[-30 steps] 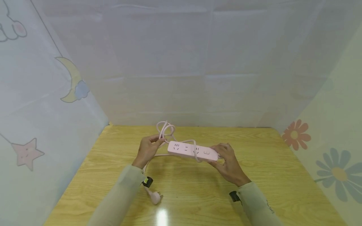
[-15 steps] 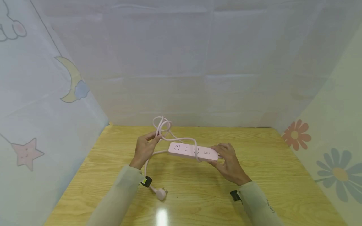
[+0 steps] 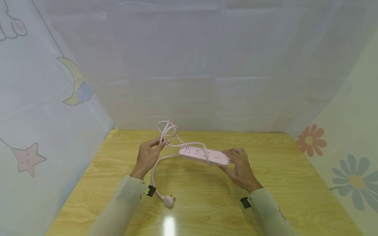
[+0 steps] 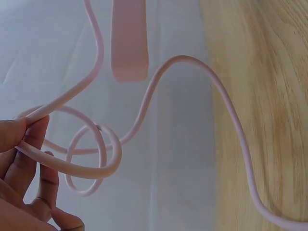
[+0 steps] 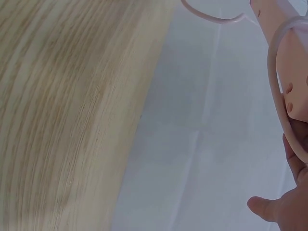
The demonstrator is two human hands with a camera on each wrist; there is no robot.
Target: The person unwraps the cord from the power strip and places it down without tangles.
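A pink power strip is held up over the table, tilted a little down to the right. My right hand grips its right end, thumb on the near side and fingers over the far side. To the left, my left hand pinches the pink cord between thumb and fingers. Loose loops of cord stand above those fingertips. One stretch of cord crosses over the front of the strip near its switch. Another runs from the loops down to the plug, which lies at the table's near left part, prongs pointing right.
The wooden table reaches back to a pale sheet wall. Printed sheets stand at both sides, with a moon and star on the left and flowers on the right. Each wrist wears a black band.
My left hand has moved slightly left and down, drawing the cord loops left and away from the strip's end. The plug has shifted right and a bit up. The right hand keeps its grip.
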